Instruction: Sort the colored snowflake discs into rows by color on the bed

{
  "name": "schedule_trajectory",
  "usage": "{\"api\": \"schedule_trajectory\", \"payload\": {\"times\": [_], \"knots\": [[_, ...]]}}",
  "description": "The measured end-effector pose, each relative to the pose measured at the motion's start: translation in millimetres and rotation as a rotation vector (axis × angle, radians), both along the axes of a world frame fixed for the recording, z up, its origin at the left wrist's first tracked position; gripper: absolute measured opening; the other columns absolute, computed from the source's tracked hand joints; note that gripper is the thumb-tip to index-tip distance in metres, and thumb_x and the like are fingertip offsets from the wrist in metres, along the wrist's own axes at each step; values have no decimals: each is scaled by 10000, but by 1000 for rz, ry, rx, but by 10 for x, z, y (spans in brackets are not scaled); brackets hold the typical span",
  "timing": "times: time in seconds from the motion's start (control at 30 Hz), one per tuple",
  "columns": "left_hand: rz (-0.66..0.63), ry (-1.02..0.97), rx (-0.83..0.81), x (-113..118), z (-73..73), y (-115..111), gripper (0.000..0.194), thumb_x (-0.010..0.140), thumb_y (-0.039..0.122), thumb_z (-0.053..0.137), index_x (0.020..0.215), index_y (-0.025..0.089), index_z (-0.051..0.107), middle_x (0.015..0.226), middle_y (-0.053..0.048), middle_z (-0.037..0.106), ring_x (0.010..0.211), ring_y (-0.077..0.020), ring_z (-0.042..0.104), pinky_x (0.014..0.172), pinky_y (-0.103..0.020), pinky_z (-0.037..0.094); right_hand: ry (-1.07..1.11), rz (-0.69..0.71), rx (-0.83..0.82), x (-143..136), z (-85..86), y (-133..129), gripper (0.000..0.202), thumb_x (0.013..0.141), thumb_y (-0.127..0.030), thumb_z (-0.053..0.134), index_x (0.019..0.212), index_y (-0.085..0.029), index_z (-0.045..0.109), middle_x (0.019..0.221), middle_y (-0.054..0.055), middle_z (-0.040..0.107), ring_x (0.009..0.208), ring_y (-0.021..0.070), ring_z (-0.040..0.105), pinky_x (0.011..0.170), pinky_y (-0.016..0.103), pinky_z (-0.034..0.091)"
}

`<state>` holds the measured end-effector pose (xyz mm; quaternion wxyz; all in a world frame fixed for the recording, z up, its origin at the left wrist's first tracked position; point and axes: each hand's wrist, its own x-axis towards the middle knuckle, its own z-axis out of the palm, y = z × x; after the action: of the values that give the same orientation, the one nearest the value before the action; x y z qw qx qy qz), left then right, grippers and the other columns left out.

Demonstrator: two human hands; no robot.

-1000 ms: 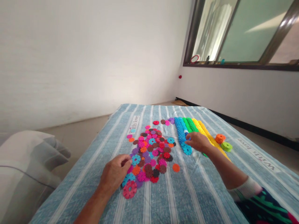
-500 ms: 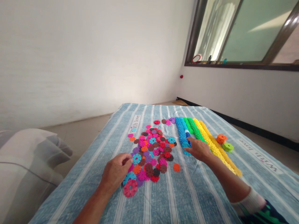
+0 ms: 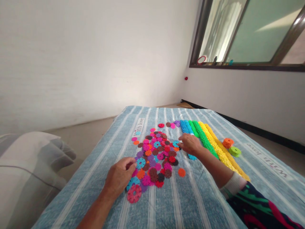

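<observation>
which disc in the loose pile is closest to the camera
The pinkish-red disc at the pile's near left end, just below the light blue ones; it sits lowest in the view and looks largest.

Has a faintly streaked white wall (image 3: pixel 95 57) ahead, meeting a right-hand wall (image 3: pixel 250 92) at a corner. Shows a dark-framed window (image 3: pixel 257 41) at upper right, with a bright curtain (image 3: pixel 220 28), a green pane (image 3: pixel 262 38) and a red ring (image 3: pixel 201 60) on the sill (image 3: pixel 247 67). Includes black skirting (image 3: pixel 262 139), beige floor (image 3: pixel 83 136), blue striped cloth (image 3: pixel 186 197) and, at lower left, sheer fabric (image 3: pixel 33 159). Looks softly lit.
</observation>
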<state>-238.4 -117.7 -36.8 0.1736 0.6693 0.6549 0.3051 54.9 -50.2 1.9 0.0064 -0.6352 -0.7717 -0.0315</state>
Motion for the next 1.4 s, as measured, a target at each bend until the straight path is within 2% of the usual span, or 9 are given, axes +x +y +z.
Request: {"api": "schedule_trajectory", "payload": {"times": [0.23,0.43,0.53,0.63,0.77,0.97,1.1,1.23,1.4], "knots": [[8,4,-13,2,1,1,274,717,378,469,769,198,669,725,7,694,689,-170,636,666,-250,456,-6,94,-101,-137,-29,293,267,809,-303,609,1042,-211,699,1090,111,651,1015,249,606,783,292,446],[11,-3,-10,-8,-18,15,271,709,379,480,779,203,674,755,5,704,708,-173,641,662,-246,455,61,99,-97,-160,4,338,276,736,-240,667,1002,-176,709,1092,112,662,996,248,611,756,267,445],[10,5,-14,-6,-8,14,266,706,370,477,773,203,674,743,4,701,709,-175,640,668,-249,452,128,110,-97,-97,58,320,202,731,-168,629,906,-173,731,954,77,708,883,210,640,684,238,441],[4,13,-21,0,6,13,271,708,368,471,777,202,673,741,2,698,718,-177,639,681,-254,451,205,118,-117,67,138,257,168,722,-153,616,833,-169,741,798,35,717,749,163,644,600,206,426],[-2,17,-28,3,17,10,282,710,374,464,784,200,672,746,-1,697,720,-179,639,676,-255,450,276,109,-143,353,200,106,160,707,-150,617,803,-155,744,738,14,709,682,132,632,560,182,414],[-5,-4,1,5,40,6,261,693,380,482,745,207,669,707,10,698,685,-173,632,655,-240,454,290,54,-182,588,59,-70,147,663,-119,622,726,-169,746,671,-5,698,656,135,632,541,181,403],[-1,4,14,13,39,2,251,692,372,487,740,209,672,705,14,698,685,-170,630,653,-236,454,280,7,-132,624,-12,-127,181,690,-165,642,835,-171,750,783,32,718,733,169,647,601,212,419],[5,24,11,27,31,-20,249,712,359,481,758,204,671,736,7,702,711,-171,636,673,-247,454,259,-24,-34,580,-37,-225,229,773,-207,585,952,-170,723,887,81,708,829,221,641,668,270,415],[9,20,16,49,42,-48,241,718,342,484,763,200,673,740,6,699,713,-165,632,669,-246,455,293,61,-27,304,-173,-453,175,835,-251,547,884,-207,709,880,36,702,810,176,636,681,247,397]]}}
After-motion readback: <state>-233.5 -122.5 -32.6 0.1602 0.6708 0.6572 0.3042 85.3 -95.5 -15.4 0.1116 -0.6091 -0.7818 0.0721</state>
